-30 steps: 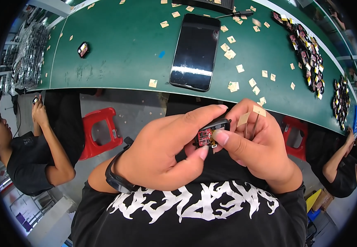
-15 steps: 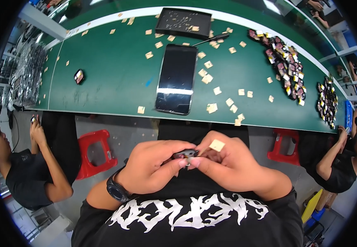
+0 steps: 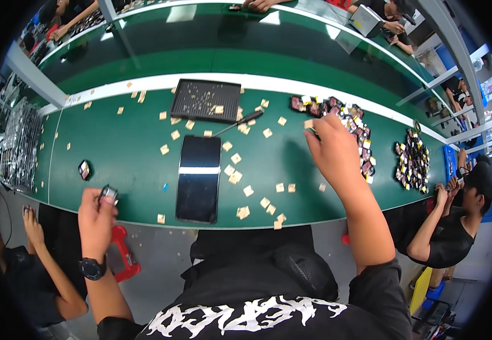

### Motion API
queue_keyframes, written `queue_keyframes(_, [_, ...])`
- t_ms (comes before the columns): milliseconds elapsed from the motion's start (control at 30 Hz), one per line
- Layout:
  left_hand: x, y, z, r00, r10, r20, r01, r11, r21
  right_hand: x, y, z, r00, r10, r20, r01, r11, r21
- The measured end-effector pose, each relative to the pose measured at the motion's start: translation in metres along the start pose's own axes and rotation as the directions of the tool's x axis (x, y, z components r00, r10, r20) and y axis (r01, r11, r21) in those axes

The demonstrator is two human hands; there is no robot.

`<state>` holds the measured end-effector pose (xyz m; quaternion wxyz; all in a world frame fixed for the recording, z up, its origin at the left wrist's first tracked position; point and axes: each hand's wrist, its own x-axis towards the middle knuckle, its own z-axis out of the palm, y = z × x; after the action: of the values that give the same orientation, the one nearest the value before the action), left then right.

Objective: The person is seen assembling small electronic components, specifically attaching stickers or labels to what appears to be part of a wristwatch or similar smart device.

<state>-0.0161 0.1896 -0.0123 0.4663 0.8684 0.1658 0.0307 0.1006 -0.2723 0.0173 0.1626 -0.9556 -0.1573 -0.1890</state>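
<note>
Holding one small dark component [image 3: 108,193] pinched in the left hand [image 3: 95,218] just over the near edge of the green surface [image 3: 127,153], the person stretches the right hand [image 3: 332,148] to one of two heaps of red-and-black parts [image 3: 336,110] near the far edge, its grip closed on a small tan square [image 3: 309,123]. Between the hands lie one black panel [image 3: 198,177], one black tray [image 3: 206,100], one dark-handled tool [image 3: 237,122] and dozens of scattered tan squares; another component [image 3: 84,169] sits toward the left edge. Other people work at benches around.
</note>
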Motion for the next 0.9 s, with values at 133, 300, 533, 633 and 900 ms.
queue_keyframes(133, [0.034,-0.010,-0.008,1.000,-0.008,0.012,0.005,0.967,0.253,0.024,0.039,0.031,0.986,-0.039,0.161,0.088,0.946,-0.311])
queue_keyframes(300, [0.042,-0.007,-0.012,0.968,0.241,-0.076,-0.116,0.690,0.715,0.040,0.051,0.041,0.973,-0.101,0.206,0.180,0.891,-0.417])
queue_keyframes(533, [0.025,0.010,-0.005,0.898,0.341,-0.280,0.036,0.576,0.817,0.046,0.058,0.037,0.957,-0.122,0.263,0.225,0.885,-0.408])
queue_keyframes(633, [-0.004,0.039,0.018,0.873,0.398,-0.283,-0.277,0.880,0.386,0.037,0.049,0.033,0.937,-0.256,0.238,0.326,0.884,-0.335])
queue_keyframes(900, [-0.041,0.109,0.103,0.732,0.309,0.607,0.202,0.753,-0.626,-0.036,-0.082,-0.026,0.786,-0.602,0.142,0.564,0.791,0.236])
